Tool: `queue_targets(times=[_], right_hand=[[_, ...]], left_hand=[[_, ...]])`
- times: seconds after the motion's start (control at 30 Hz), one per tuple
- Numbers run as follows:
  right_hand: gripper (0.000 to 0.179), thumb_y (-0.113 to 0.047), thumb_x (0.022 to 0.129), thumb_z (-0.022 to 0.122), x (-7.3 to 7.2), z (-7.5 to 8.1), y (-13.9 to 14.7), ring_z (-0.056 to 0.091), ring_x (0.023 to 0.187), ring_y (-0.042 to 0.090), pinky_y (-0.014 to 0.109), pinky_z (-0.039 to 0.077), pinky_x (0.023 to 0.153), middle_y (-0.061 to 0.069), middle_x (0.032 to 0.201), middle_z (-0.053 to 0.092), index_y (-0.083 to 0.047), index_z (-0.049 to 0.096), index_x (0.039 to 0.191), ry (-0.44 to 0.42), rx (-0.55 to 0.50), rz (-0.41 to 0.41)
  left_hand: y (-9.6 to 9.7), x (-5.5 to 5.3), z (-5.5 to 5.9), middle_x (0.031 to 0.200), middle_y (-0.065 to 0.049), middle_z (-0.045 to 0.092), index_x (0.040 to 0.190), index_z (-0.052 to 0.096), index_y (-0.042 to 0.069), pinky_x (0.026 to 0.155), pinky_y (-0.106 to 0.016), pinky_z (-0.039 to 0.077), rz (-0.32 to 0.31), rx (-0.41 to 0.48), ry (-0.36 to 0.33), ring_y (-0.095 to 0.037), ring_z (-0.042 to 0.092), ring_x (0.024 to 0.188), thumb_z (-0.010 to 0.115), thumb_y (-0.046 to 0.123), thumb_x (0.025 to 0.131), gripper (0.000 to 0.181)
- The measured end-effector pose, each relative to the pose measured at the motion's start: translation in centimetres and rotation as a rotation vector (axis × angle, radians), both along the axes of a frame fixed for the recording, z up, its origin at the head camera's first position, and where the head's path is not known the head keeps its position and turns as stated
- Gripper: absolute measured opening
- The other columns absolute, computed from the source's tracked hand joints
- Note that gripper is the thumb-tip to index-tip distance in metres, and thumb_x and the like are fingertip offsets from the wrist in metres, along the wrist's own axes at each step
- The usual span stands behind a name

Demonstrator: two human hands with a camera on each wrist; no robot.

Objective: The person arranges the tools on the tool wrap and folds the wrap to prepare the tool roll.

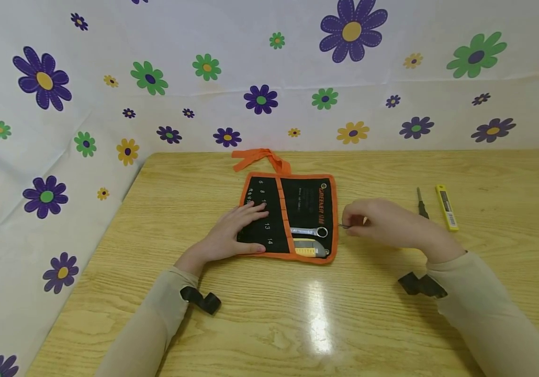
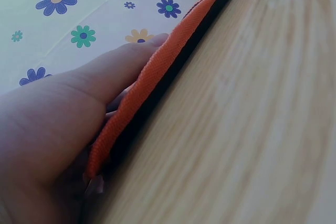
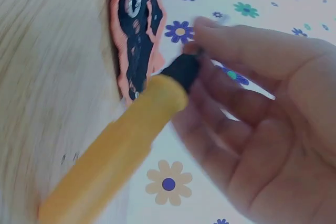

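A black tool pouch (image 1: 304, 204) with orange trim lies spread on the table. My left hand (image 1: 238, 228) rests on its left part, fingers spread over the printed numbers, thumb near the lower orange edge (image 2: 149, 72). From the pouch's right pocket show a ring spanner (image 1: 321, 232) and a yellow-grey utility knife (image 1: 311, 248). Just right of the pouch, my right hand (image 1: 382, 222) pinches a screwdriver near its black collar. Its yellow handle (image 3: 115, 150) slants below the palm in the right wrist view. The thin metal tip points at the pouch's right edge.
Right of the right hand lie a dark-handled tool with a thin shaft (image 1: 421, 204) and a slim yellow case (image 1: 447, 208). An orange tie strap (image 1: 265, 154) trails behind the pouch. Flower-printed cloth (image 1: 232, 47) hangs along the table's back and left.
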State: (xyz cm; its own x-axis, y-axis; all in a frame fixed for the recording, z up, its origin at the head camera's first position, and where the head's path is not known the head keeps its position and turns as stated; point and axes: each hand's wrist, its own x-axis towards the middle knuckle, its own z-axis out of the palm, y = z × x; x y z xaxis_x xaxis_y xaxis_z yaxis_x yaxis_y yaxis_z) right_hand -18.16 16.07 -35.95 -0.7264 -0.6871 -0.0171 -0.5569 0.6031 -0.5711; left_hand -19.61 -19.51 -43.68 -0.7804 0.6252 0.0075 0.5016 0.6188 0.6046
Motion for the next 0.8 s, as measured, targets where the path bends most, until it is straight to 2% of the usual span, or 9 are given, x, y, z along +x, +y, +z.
queue_targets(times=[0.27, 0.4, 0.47, 0.63, 0.8], right_hand=[[0.004, -0.009, 0.092, 0.065, 0.23, 0.68, -0.68, 0.058, 0.086, 0.014, 0.038, 0.053, 0.078, -0.002, 0.092, 0.062, -0.010, 0.063, 0.095, 0.023, -0.185, -0.128], [0.004, -0.010, 0.093, 0.064, 0.33, 0.81, -0.78, 0.057, 0.088, 0.016, 0.041, 0.052, 0.078, 0.000, 0.093, 0.062, -0.009, 0.062, 0.096, 0.056, -0.241, -0.180], [0.004, -0.011, 0.093, 0.063, 0.36, 0.84, -0.77, 0.057, 0.087, 0.015, 0.038, 0.052, 0.077, -0.001, 0.093, 0.063, -0.010, 0.063, 0.096, 0.089, -0.264, -0.209], [0.006, -0.012, 0.094, 0.062, 0.39, 0.85, -0.82, 0.058, 0.086, 0.012, 0.022, 0.051, 0.073, 0.000, 0.094, 0.064, -0.009, 0.064, 0.098, 0.157, -0.345, -0.283], [0.010, -0.011, 0.094, 0.062, 0.51, 0.81, -1.09, 0.061, 0.086, 0.013, 0.014, 0.049, 0.076, 0.004, 0.097, 0.066, -0.005, 0.064, 0.101, 0.141, -0.457, -0.356]], left_hand=[[0.01, 0.09, 0.08, 0.156, 0.003, 0.026, 0.148, 0.037, 0.019, 0.113, -0.053, 0.006, 0.004, 0.003, 0.008, -0.020, 0.009, 0.145, 0.072, 0.047, 0.082, 0.080], [0.01, 0.15, 0.10, 0.156, 0.001, 0.023, 0.148, 0.038, 0.019, 0.111, -0.056, 0.008, 0.022, 0.008, 0.004, -0.022, 0.009, 0.145, 0.073, 0.047, 0.081, 0.081], [-0.01, 0.17, 0.11, 0.157, 0.000, 0.021, 0.148, 0.038, 0.018, 0.111, -0.057, 0.009, 0.036, 0.011, 0.003, -0.023, 0.009, 0.145, 0.074, 0.047, 0.080, 0.082], [0.00, 0.18, 0.08, 0.157, 0.001, 0.020, 0.147, 0.038, 0.019, 0.111, -0.055, 0.009, 0.058, 0.008, -0.009, -0.022, 0.009, 0.144, 0.075, 0.047, 0.079, 0.083], [0.00, 0.17, -0.03, 0.157, 0.002, 0.021, 0.148, 0.037, 0.020, 0.112, -0.054, 0.010, 0.067, -0.001, -0.013, -0.020, 0.010, 0.144, 0.075, 0.047, 0.079, 0.083]])
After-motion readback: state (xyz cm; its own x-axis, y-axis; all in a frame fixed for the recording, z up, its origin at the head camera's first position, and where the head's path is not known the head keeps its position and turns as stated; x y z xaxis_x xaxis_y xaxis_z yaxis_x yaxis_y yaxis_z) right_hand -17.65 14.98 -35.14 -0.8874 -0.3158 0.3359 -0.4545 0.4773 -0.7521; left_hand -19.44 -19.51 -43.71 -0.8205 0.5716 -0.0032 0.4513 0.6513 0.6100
